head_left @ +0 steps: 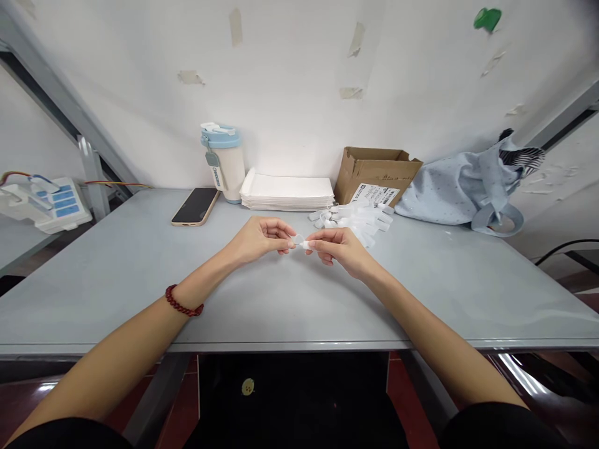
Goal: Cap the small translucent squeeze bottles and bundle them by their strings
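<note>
My left hand (259, 239) and my right hand (339, 248) meet above the middle of the grey table (140, 280). Both are closed in a pinch on one small white plastic piece (299, 242) held between the fingertips. A red bead bracelet (181, 302) sits on my left wrist. Just beyond my right hand lies a pile of several similar white plastic pieces (358, 216).
A stack of white padded envelopes (286, 192), a blue-lidded cup (224, 161) and a phone (195, 206) lie at the back left. An open cardboard box (377, 173) and a light blue cloth bag (468, 184) stand at the back right. A white device (47, 202) sits far left.
</note>
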### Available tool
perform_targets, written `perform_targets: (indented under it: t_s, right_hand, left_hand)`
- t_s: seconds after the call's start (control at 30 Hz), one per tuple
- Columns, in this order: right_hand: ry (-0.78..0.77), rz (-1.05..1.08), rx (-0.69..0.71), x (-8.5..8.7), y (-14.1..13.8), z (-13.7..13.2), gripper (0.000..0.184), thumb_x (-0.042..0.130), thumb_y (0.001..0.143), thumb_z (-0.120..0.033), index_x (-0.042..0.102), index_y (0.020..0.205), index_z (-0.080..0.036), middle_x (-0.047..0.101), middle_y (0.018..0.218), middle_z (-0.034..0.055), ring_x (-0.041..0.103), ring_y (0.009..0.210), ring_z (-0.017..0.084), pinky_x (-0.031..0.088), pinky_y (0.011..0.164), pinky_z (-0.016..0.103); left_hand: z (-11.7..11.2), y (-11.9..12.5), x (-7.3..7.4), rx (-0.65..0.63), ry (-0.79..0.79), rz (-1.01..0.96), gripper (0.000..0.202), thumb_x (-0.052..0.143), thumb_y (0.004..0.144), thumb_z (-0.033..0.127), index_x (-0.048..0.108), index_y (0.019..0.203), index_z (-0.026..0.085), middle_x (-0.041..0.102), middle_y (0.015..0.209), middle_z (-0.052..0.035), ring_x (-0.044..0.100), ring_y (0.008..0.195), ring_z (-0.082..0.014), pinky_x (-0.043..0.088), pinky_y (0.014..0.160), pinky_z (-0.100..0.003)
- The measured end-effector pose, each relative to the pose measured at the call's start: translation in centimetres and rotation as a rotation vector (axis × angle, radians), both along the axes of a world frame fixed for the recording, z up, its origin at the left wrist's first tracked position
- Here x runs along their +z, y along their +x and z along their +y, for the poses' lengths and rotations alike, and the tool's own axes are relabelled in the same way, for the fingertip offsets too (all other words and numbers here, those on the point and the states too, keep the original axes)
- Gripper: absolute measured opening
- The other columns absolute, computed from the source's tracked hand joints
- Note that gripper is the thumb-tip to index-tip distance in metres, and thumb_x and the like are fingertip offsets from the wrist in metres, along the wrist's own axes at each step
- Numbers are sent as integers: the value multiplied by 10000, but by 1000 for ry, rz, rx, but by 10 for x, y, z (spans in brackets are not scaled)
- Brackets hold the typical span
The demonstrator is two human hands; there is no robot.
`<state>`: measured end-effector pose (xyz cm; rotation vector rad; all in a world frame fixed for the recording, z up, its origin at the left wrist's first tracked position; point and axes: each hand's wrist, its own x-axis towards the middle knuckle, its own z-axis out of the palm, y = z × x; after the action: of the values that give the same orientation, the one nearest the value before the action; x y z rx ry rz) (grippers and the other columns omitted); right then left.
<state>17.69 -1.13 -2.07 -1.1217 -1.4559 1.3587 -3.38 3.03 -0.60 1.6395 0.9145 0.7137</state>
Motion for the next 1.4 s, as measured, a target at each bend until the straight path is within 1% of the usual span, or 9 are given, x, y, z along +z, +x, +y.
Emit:
perform_targets:
  t_s: [0.23,0.4,0.5,0.6,0.73,0.83,0.97,1.1,1.4]
  right_hand:
    - [27,-29,-14,-3,-2,-2,203,683,752,-357,706,802,-162,664,727,24,394,490,60,355,493,259]
    - [54,-28,-21,-6,-3,-1,225,677,761,-378,700,814,-161,658,724,21,396,487,58,350,482,248]
    - [60,20,-47,-4,-3,1,228,688,747,-372,698,822,-157,655,717,21,383,487,57,345,470,244]
    - [53,47,-80,0,-2,2,224,694,738,-360,695,824,-153,651,700,21,367,487,56,335,462,242]
    - [40,44,-78,1,-3,2,212,699,731,-349,690,807,-151,651,695,21,369,486,54,331,466,243]
    - [34,39,-69,0,-4,1,207,699,730,-348,689,798,-153,644,683,18,376,490,58,334,469,244]
    - [40,34,-55,-2,-4,-1,201,698,733,-344,685,797,-154,640,692,13,363,489,56,329,466,246]
    - [33,57,-41,-4,-4,0,190,697,736,-332,675,788,-150,638,695,12,364,489,52,323,468,245]
    - [31,61,-35,-10,-4,2,198,694,739,-343,660,787,-154,628,695,4,360,481,52,311,469,250]
  left_hand:
    - [0,1,-5,13,-3,-6,219,767,676,238,680,849,138,688,681,-18,632,626,-135,529,677,-288]
    - [0,2,-5,38,-15,-29,219,770,679,236,667,845,137,684,693,-11,629,626,-123,530,684,-281]
    - [1,1,-4,46,-50,-66,259,786,662,230,656,868,142,699,780,-19,639,670,-126,536,706,-285]
    - [3,0,-3,18,-68,-39,291,793,654,223,666,905,149,705,864,-31,646,725,-136,538,724,-290]
    - [0,0,1,-17,20,74,195,707,768,311,702,868,144,680,739,-22,622,666,-132,521,718,-295]
    - [-2,1,2,-35,87,114,185,661,807,319,704,799,139,674,721,-25,614,653,-133,509,696,-287]
    - [-3,1,-1,-40,106,106,177,663,799,299,691,740,135,661,670,-20,610,636,-135,504,683,-281]
    - [-3,3,-6,-32,99,76,167,668,786,288,694,742,129,655,654,-22,605,624,-135,502,667,-280]
    - [-9,9,-5,16,74,69,145,666,767,259,683,705,129,654,631,-16,605,594,-129,501,645,-272]
